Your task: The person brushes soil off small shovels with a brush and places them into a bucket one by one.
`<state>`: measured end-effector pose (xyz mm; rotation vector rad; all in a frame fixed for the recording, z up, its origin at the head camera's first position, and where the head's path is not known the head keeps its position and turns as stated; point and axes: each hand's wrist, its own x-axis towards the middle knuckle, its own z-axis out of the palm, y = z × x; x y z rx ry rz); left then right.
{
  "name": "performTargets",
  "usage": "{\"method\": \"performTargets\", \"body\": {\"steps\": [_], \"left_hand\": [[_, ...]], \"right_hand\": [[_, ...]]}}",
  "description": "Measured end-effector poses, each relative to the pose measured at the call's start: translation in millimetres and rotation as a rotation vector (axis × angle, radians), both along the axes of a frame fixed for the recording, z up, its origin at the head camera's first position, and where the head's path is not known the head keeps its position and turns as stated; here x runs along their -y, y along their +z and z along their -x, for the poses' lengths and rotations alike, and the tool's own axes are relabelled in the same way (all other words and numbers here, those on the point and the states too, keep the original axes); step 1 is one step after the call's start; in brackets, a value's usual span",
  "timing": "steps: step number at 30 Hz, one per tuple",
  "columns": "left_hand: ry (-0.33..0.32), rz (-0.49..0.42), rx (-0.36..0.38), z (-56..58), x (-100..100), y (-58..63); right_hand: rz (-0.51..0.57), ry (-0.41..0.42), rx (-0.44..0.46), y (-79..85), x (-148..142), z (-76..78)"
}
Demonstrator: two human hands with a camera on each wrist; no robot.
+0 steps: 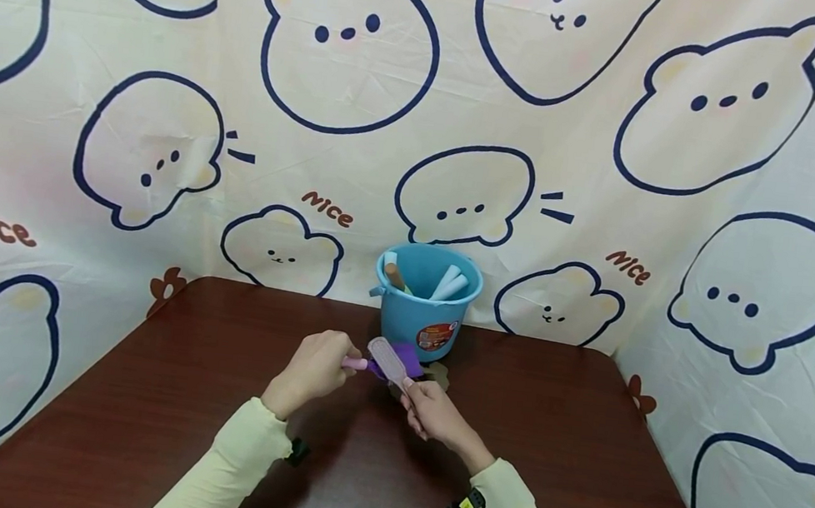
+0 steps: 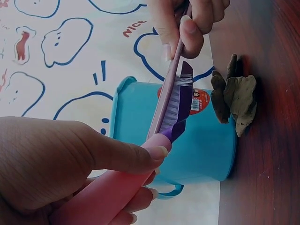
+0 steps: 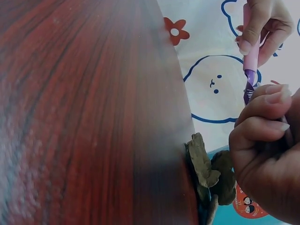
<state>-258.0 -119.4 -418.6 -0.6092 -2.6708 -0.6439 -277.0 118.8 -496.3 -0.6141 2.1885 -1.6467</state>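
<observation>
My left hand (image 1: 315, 367) grips the pink handle (image 2: 110, 194) of a small shovel with a purple blade (image 1: 409, 358). My right hand (image 1: 440, 413) holds a brush (image 1: 386, 360) with a pale lilac back and whitish bristles. In the left wrist view the bristles (image 2: 172, 108) lie against the shovel's purple blade. Both tools are held up above the table, in front of a blue bucket (image 1: 400, 319). Olive-brown, clay-like lumps (image 2: 241, 98) sit on the table by the bucket's base. The right wrist view hides most of the brush behind my fingers.
Inside the bucket stand white rolled pieces (image 1: 449, 284) and a brown stick-like piece (image 1: 394, 276). The dark reddish wooden table (image 1: 156, 410) meets a cloth backdrop (image 1: 356, 173) with bear drawings at the back and both sides.
</observation>
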Motion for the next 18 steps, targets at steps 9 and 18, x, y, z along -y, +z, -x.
{"method": "performTargets", "body": {"steps": [9,18], "left_hand": [[0.005,0.012,0.007,-1.0,1.8,1.3],[0.022,0.013,0.027,-0.1,2.4,1.7]], "right_hand": [[-0.01,0.001,-0.007,-1.8,-2.6,2.6],[-0.001,-0.022,-0.019,0.3,-7.1,3.9]]}}
